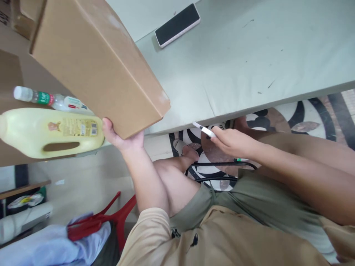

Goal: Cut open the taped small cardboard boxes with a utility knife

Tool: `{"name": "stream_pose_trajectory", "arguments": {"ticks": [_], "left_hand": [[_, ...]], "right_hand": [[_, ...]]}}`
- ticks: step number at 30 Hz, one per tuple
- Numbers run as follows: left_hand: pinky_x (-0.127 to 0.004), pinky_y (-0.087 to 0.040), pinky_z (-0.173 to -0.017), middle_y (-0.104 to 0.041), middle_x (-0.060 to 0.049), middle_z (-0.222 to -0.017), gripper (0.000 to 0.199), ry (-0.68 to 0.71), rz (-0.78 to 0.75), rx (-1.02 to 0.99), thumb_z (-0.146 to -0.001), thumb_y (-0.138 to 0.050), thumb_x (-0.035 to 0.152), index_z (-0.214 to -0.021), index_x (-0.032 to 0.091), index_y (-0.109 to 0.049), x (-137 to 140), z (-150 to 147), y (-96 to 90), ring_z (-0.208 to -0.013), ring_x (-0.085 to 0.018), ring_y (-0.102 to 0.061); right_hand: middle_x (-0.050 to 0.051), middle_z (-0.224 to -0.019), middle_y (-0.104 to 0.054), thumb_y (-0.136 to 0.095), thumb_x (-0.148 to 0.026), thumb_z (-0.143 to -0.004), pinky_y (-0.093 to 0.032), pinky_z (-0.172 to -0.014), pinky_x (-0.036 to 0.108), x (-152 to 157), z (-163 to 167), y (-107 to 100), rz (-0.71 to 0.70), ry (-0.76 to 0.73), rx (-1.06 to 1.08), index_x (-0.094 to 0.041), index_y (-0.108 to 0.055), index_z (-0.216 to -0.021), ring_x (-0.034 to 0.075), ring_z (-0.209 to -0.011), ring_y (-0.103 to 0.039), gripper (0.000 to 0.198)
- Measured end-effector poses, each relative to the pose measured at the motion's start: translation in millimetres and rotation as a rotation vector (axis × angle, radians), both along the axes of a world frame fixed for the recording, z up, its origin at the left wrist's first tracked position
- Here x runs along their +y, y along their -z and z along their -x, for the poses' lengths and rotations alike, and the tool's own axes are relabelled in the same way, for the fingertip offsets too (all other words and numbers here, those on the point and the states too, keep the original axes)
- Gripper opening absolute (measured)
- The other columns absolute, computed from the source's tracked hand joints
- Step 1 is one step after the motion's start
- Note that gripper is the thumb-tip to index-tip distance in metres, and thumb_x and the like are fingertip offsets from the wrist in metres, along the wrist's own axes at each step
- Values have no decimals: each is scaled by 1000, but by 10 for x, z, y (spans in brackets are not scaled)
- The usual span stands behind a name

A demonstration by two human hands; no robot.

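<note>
My left hand is closed on the lower end of a brown cardboard box, thumb at one edge and fingers partly hidden behind it. The box is tilted above the pale table. My right hand grips a slim white tool, which looks like a small utility knife, just off the table's front edge. Its pale tip points toward the table, apart from the box. Close to my left thumb lies a large yellow jug with a handle and a printed label.
A clear plastic bottle lies beside the jug. On the pale-covered table rests a dark-screened phone-like device. More cardboard is at the far left. Below are a red chair with clothing and a patterned floor.
</note>
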State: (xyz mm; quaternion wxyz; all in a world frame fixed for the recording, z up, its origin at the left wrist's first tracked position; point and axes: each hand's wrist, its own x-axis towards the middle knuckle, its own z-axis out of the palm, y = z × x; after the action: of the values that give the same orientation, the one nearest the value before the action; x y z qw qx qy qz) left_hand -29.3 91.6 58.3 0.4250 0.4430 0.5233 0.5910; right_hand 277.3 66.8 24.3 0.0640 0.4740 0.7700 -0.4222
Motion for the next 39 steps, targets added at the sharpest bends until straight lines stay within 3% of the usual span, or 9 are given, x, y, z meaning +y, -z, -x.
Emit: {"name": "stream_pose_trajectory", "arguments": {"ticks": [4,7,11,20,25,30,33,37,39], "left_hand": [[-45,-45,-113,-64,-2,-132,53,-19,-213,-163,-69,-68,67,-106,28,-65,37,55,44,-142,-30,-46],[-45,-45,-113,-65,-2,-129,50,-21,-214,-161,-71,-68,65,-103,28,-66,37,56,39,-138,-29,-47],[-43,-48,-108,-66,-2,-128,54,-2,-178,-162,-68,-70,67,-105,28,-67,15,34,-8,-137,-29,-48],[-42,-49,-107,-64,-2,-129,67,-55,-137,-202,-59,-76,73,-106,28,-61,24,-52,25,-141,-30,-45],[-46,-47,-110,-64,-2,-131,75,-44,-62,-198,-55,-75,80,-110,32,-62,44,-122,97,-144,-30,-43],[-47,-41,-118,-66,0,-127,70,-51,-122,-126,-60,-71,81,-108,32,-62,10,-120,98,-150,-30,-37],[-47,-42,-118,-66,1,-127,66,-56,-162,-99,-62,-70,81,-104,31,-61,23,-55,131,-153,-30,-33],[-45,-43,-120,-63,1,-136,74,-21,-160,-90,-53,-70,84,-102,29,-59,89,52,192,-152,-31,-32],[-43,-43,-120,-62,-1,-136,75,-18,-141,-123,-60,-64,86,-107,28,-58,112,65,186,-152,-30,-32]], "right_hand": [[8,-78,-64,-25,-41,-102,-28,-62,29,41,-22,85,-72,125,-27,-20,-47,-93,20,-67,-54,32],[10,-85,-67,-27,-41,-101,-27,-63,30,77,-15,28,-136,85,-18,-19,-52,-90,21,-72,-57,35],[12,-99,-71,-29,-39,-100,-24,-62,31,32,8,27,-258,84,-62,-17,-59,-101,22,-75,-60,38],[12,-109,-71,-30,-39,-103,-28,-63,32,32,-5,117,-309,92,-123,-16,-59,-112,26,-85,-66,38],[15,-104,-73,-27,-36,-104,-36,-61,32,-15,60,5,-263,-72,-276,-15,-60,-112,30,-85,-72,41],[23,-104,-74,-32,-26,-101,-53,-75,40,-82,-36,100,-101,-284,-487,-9,-66,-116,38,-100,-74,41],[26,-106,-73,-32,-24,-101,-55,-81,45,-16,-99,194,-69,-280,-547,-7,-68,-117,39,-105,-73,42],[27,-108,-73,-33,-30,-101,-55,-81,47,103,-148,255,-130,-215,-552,-8,-68,-119,40,-101,-74,46],[27,-107,-74,-33,-31,-100,-55,-78,46,131,-170,273,-155,-194,-550,-10,-70,-118,38,-97,-74,46]]}}
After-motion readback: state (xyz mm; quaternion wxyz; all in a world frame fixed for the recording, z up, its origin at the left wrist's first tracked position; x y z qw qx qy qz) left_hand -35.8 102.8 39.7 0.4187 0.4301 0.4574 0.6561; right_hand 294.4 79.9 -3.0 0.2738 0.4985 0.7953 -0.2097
